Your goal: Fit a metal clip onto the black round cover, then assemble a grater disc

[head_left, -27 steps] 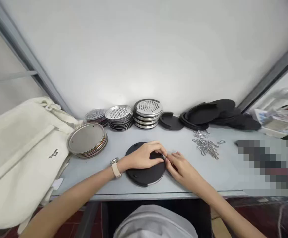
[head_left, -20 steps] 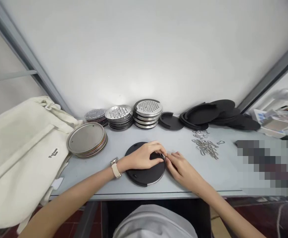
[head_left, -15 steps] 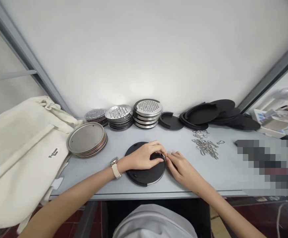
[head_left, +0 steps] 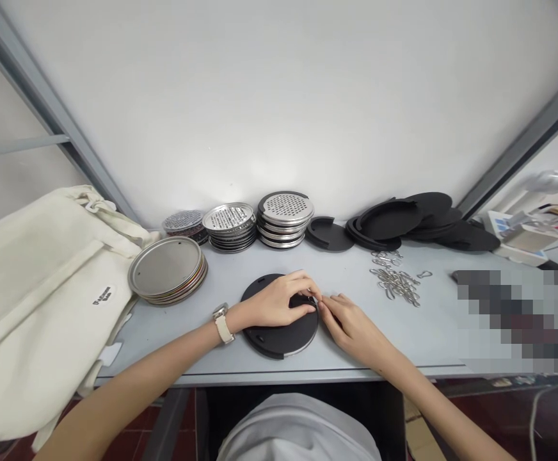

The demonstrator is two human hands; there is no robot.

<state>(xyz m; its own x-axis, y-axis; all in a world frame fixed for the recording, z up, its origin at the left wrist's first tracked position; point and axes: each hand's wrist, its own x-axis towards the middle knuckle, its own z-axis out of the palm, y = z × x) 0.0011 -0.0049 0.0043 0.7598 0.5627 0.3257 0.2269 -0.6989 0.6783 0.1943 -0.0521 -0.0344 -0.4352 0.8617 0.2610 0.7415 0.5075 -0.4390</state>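
Note:
A black round disc (head_left: 283,336) with a raised rim piece and a silver edge lies flat near the table's front. My left hand (head_left: 279,301) arches over it, thumb and fingertips closing at its right edge. There my right hand (head_left: 349,320) meets it, thumb and index finger pinched together. A small metallic glint shows between the fingertips, but what they pinch is mostly hidden. Several small snap-hook clips (head_left: 397,285) lie in a loose pile to the right of my right hand.
Along the wall stand a stack of silver discs (head_left: 166,266), perforated grater discs (head_left: 228,219), another grater stack (head_left: 286,208) and black round covers (head_left: 389,221). A cream bag (head_left: 58,307) covers the left end. A white box (head_left: 516,240) sits at far right, near a pixelated area.
The view has shifted very slightly. Both hands keep the same pose at the disc's right edge.

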